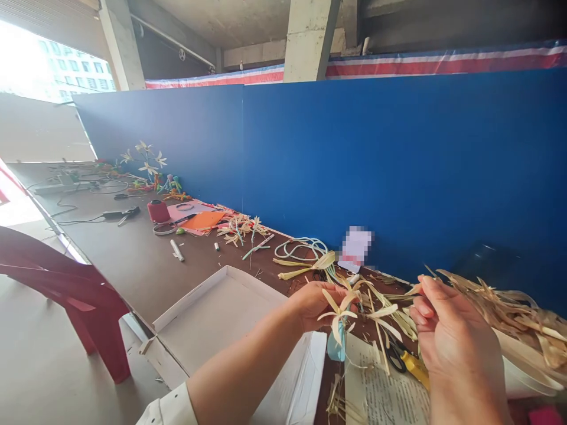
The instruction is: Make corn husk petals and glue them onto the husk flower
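My left hand (315, 303) is closed around a small straw flower (340, 311) with pale yellow petals, held just above the brown table (128, 254). My right hand (447, 339) is raised to its right, fingers pinched on a thin straw strip (401, 296) that runs toward the flower. Under the hands lie loose straw strips, yellow-handled scissors (410, 361) and a printed paper sheet (390, 389).
A shallow white cardboard tray (212, 319) sits at the table's front edge. A heap of dried straw (514, 319) fills a white bowl at right. Finished flowers (146, 158), a red spool (158, 211), orange paper and cables lie farther left. A red plastic chair (75, 292) stands beside the table; a blue partition backs it.
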The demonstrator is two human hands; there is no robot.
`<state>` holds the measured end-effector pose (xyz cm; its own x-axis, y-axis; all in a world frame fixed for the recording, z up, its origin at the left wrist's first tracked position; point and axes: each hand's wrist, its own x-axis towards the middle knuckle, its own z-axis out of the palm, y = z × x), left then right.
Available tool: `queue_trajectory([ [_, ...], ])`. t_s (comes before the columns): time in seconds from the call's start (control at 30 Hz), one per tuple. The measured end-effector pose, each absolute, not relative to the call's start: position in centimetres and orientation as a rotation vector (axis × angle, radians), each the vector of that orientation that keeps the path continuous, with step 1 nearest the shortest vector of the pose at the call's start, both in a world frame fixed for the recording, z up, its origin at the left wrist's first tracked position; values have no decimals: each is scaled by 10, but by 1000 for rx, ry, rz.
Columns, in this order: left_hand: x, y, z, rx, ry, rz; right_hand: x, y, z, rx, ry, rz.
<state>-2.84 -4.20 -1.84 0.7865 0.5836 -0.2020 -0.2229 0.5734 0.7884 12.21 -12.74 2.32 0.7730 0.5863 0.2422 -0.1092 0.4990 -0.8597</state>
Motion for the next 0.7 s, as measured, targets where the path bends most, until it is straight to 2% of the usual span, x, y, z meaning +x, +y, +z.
queue_trajectory([
  [0.37, -20, -56, -52, 914, 497, 532, 125, -137, -17, -1305, -629, 485],
  [0.7, -20, -68, -45, 1048, 524, 630, 125, -145, -19, -1603, -682, 336],
])
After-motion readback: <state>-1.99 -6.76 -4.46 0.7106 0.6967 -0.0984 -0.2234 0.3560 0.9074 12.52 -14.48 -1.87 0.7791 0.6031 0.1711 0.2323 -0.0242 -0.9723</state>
